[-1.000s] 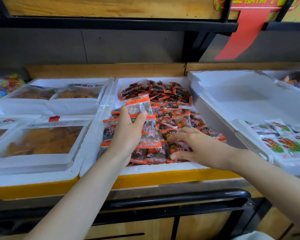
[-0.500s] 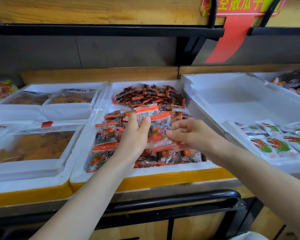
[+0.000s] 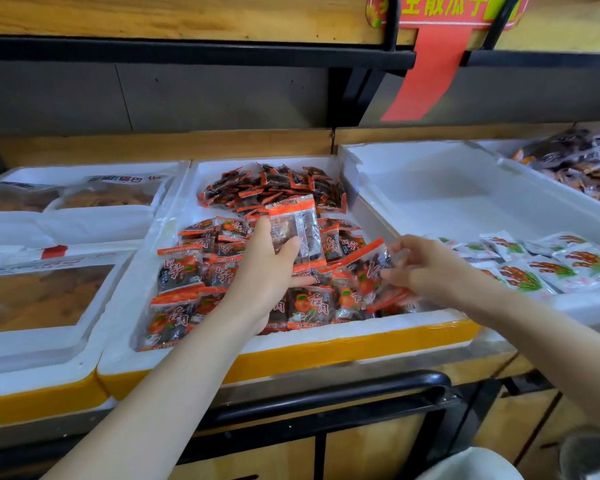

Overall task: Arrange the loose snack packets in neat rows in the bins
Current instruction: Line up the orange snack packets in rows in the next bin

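A white foam bin [image 3: 326,336] in the middle holds several orange-and-clear snack packets; some lie in rows [image 3: 179,271] at the front left, and a loose heap [image 3: 274,188] sits at the back. My left hand [image 3: 264,275] holds a small stack of packets [image 3: 297,232] upright above the bin, thumb across the front. My right hand [image 3: 426,268] pinches one tilted packet [image 3: 371,271] by its right edge, just right of the stack.
Left foam bins [image 3: 84,344] hold large clear bags of golden snacks. The right bin [image 3: 430,188] has white-and-green packets [image 3: 534,268] at its front. A black rail [image 3: 326,393] runs below the shelf edge. A red tag [image 3: 426,71] hangs overhead.
My right hand lifted a packet out of the bin, brought it to the stack, then drew right. The left hand's stack has risen a little.
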{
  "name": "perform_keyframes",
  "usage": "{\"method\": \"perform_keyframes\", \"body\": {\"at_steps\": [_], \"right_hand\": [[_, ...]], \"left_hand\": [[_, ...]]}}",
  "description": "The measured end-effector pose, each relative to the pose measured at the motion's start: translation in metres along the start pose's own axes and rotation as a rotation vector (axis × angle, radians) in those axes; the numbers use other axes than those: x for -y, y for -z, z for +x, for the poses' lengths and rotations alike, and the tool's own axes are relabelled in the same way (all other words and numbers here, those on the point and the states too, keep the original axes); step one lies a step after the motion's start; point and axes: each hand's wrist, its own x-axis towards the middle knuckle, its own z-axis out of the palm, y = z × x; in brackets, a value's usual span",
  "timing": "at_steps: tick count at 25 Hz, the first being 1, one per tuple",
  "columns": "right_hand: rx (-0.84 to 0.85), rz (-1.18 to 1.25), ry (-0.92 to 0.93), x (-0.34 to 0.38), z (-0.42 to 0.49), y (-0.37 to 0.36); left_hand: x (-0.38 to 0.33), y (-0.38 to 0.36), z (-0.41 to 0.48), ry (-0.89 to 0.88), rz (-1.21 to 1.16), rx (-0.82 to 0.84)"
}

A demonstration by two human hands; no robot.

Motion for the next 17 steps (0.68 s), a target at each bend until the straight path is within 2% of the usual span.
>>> {"method": "perform_keyframes", "body": {"at_steps": [2,5,7,14,17], "right_hand": [[-0.06,-0.072,-0.018,0.0,0.001,0.012],[-0.029,-0.397,-0.027,0.0,-0.005,0.019],[-0.015,-0.502,0.016,0.002,-0.008,0.014],[0.014,-0.526,-0.036,-0.004,0.002,0.003],[0.001,-0.199,-0.127,-0.007,0.005,0.003]], "left_hand": [[-0.001,-0.005,-0.002,-0.003,0.001,0.017],[-0.004,-0.014,-0.003,0.006,0.004,0.033],[-0.002,-0.019,0.0,-0.009,-0.007,0.043],[0.012,-0.016,0.011,-0.083,0.04,0.053],[0.014,-0.015,0.01,-0.07,0.009,0.055]]}}
